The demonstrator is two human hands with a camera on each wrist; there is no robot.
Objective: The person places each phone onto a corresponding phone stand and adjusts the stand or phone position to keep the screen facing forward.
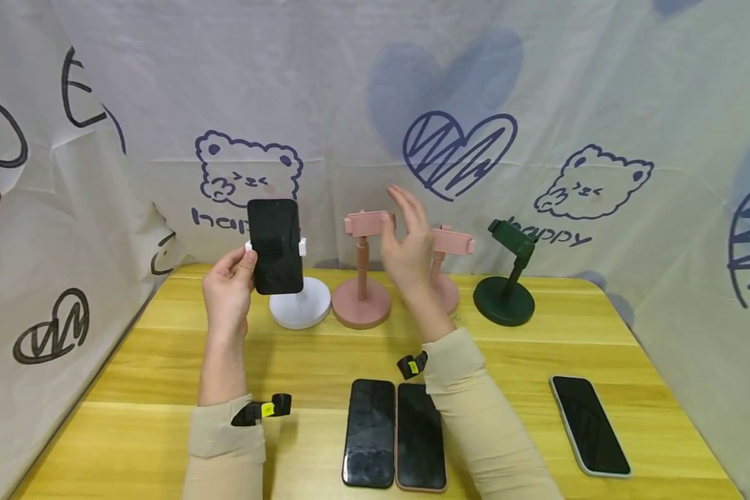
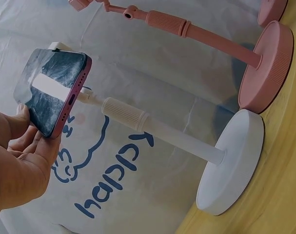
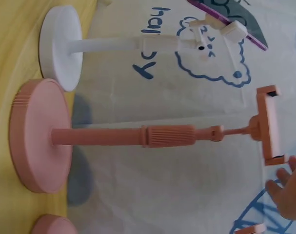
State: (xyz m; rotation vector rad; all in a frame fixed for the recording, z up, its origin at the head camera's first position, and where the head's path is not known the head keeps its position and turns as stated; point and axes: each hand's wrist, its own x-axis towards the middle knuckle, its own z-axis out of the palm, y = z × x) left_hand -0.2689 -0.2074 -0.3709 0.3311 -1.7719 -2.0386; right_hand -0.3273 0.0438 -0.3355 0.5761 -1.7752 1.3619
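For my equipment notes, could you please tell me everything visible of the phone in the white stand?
The phone has a dark, glossy screen with pale reflections and a reddish, metallic-looking frame; a port and small holes line its bottom edge. It is upright in portrait, gripped by the clamp of the white stand; the left hand pinches its lower left side.

- The word "happy" (image 1: 219,221), in blue on the white cloth backdrop (image 1: 337,104) under the left bear drawing (image 1: 250,158); from the head view, the smartphone (image 1: 276,267) hides its end.
- A second "happy" (image 1: 562,236) under the right bear drawing (image 1: 594,173), the green phone stand (image 1: 503,302) overlapping its start.
- A black mark like a capital "E" (image 1: 67,87), on the cloth's left.
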